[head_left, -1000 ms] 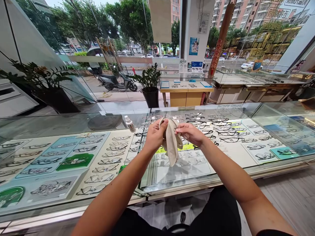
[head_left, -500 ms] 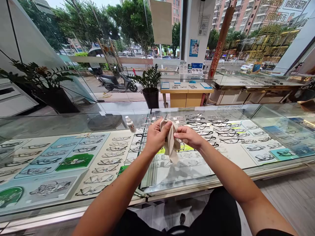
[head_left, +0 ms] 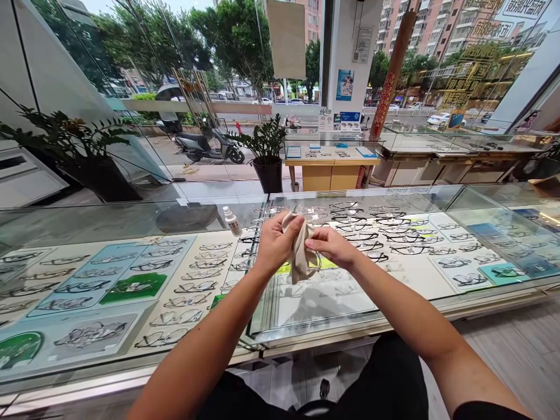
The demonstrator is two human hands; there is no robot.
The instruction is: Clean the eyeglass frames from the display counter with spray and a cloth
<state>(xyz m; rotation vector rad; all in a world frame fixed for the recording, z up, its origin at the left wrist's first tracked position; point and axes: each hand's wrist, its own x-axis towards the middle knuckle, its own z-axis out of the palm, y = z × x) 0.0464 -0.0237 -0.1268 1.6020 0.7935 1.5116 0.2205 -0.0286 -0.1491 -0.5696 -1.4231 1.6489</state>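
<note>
Above the glass counter, my left hand is closed around a beige cleaning cloth, the thumb pressing on its folds. The cloth hangs below the fingers and wraps part of a pair of eyeglasses, whose thin frame shows only in bits at its edge. At the cloth's right side, my right hand pinches the eyeglasses with thumb and forefinger. Most of the lenses are hidden. On the counter left of my hands stands a small white spray bottle.
The glass display counter runs across in front of me, with rows of eyeglasses inside. Beyond it are a potted plant, a wooden display table and large windows onto a street.
My right hand has shifted slightly left, closer to my left hand. The cloth's hanging end has swung and bunched up a little higher.
</note>
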